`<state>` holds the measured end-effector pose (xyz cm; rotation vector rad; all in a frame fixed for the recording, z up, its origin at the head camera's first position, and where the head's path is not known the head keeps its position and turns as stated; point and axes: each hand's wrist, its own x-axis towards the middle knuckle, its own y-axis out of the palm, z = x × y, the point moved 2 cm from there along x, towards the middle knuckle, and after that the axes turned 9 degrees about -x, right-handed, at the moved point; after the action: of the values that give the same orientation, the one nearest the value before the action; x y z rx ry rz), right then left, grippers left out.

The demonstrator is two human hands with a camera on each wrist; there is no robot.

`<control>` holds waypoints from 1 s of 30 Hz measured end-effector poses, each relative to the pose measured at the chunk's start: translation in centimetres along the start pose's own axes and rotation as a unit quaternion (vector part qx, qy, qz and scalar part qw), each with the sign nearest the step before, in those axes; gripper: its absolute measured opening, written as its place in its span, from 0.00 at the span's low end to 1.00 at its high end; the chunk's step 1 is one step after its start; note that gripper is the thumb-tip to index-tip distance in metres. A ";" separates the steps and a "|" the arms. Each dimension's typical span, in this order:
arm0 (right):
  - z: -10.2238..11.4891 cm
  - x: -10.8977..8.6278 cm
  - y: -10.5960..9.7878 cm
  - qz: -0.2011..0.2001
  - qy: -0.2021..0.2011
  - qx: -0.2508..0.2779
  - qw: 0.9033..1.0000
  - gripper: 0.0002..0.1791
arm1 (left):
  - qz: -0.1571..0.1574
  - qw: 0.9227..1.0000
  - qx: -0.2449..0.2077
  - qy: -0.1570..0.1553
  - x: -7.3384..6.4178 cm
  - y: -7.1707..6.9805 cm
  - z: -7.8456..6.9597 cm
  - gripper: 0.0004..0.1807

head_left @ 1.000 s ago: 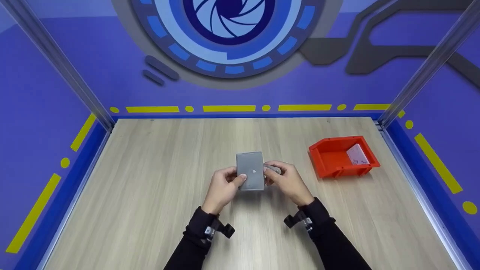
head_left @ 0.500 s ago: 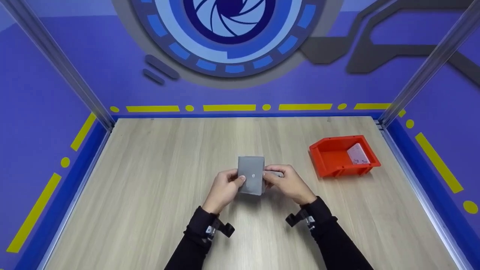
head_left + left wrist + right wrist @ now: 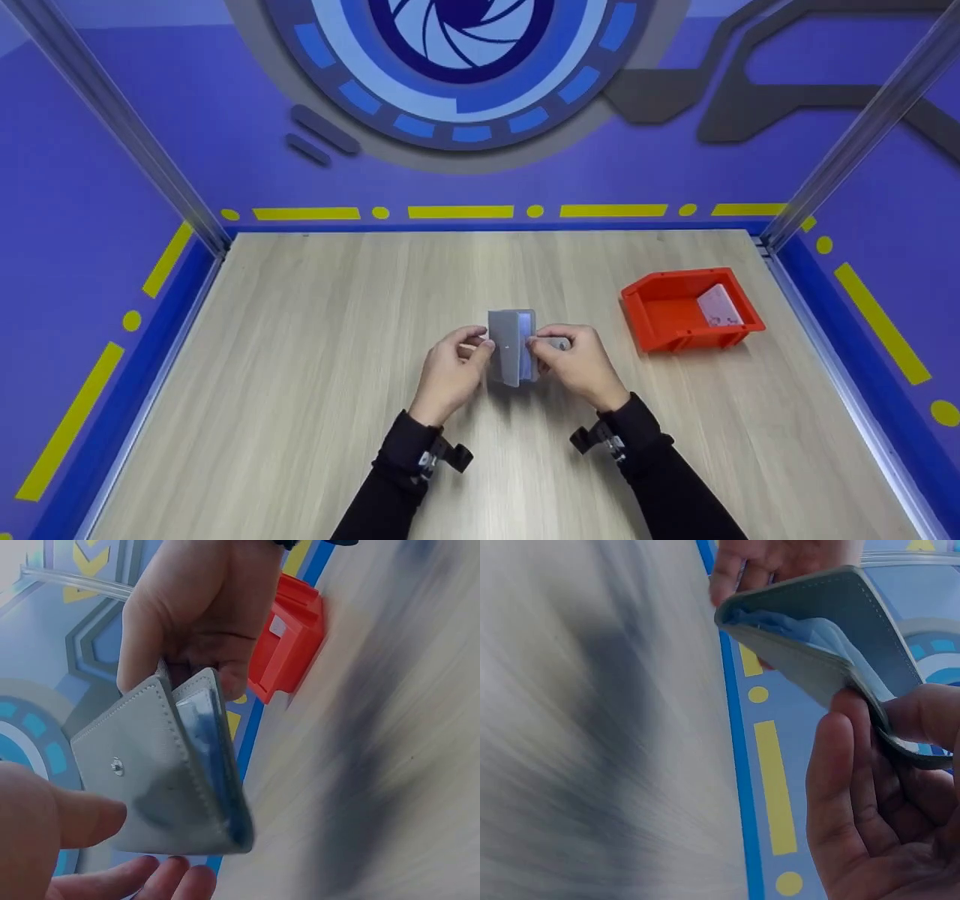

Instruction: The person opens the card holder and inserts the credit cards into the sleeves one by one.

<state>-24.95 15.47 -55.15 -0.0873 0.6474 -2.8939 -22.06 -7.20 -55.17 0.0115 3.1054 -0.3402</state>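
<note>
A small grey card wallet (image 3: pixel 504 349) is held above the table, its cover partly swung away. Bluish clear sleeves (image 3: pixel 810 634) show inside. My right hand (image 3: pixel 585 364) pinches the wallet at its free edge, thumb on the inner side; a strap with a snap (image 3: pixel 560 343) sticks out beside the fingers. At the spine side is my left hand (image 3: pixel 448 375), its thumb and fingers apart on either side of the wallet. A metal snap stud (image 3: pixel 117 766) marks the outer cover in the left wrist view. How firmly the left fingertips touch is unclear.
A red bin (image 3: pixel 660 311) stands on the wooden table (image 3: pixel 337 300) to the right, with a pale pink printed card (image 3: pixel 718 305) inside. Blue patterned walls (image 3: pixel 420 180) and metal posts enclose the table's back and sides.
The wallet has turned and its cover has parted from the right edge, revealing the sleeves. My left thumb has slid back from the cover's face to the spine. The right hand keeps its grip.
</note>
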 end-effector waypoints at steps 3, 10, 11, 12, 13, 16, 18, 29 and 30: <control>0.1 -0.1 0.1 -0.034 -0.003 -0.029 0.999 0.03 | -0.017 1.000 0.002 0.019 -0.2 0.0 -0.5 0.16; 0.8 -0.5 0.2 -0.075 -0.026 -0.090 0.993 0.03 | -0.013 0.995 0.069 0.066 -1.1 0.9 -1.5 0.25; 0.9 -0.6 0.2 -0.078 -0.031 -0.097 0.992 0.03 | -0.014 0.994 0.084 0.071 -1.2 1.0 -1.5 0.27; 0.9 -0.6 0.3 -0.081 -0.036 -0.104 0.991 0.03 | -0.018 0.992 0.099 0.075 -1.3 1.1 -1.6 0.27; 1.0 -0.6 0.3 -0.083 -0.040 -0.110 0.990 0.03 | -0.022 0.991 0.110 0.078 -1.4 1.2 -1.6 0.27; 1.0 -0.6 0.5 -0.086 -0.050 -0.122 0.988 0.02 | -0.036 0.987 0.137 0.082 -1.5 1.5 -1.5 0.24; 1.0 -0.5 0.6 -0.086 -0.052 -0.126 0.987 0.02 | -0.045 0.985 0.145 0.079 -1.5 1.5 -1.4 0.20; 0.5 -0.4 0.4 -0.091 -0.059 -0.117 0.987 0.03 | -0.088 0.985 0.132 0.067 -1.2 0.6 -1.5 0.06; 0.5 -0.4 0.3 -0.091 -0.055 -0.113 0.988 0.03 | -0.091 0.985 0.130 0.066 -1.2 0.5 -1.6 0.06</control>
<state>-24.43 15.02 -54.82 -0.3523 0.9924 -2.9463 -20.92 -6.41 -53.72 -0.2574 3.1719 -0.7777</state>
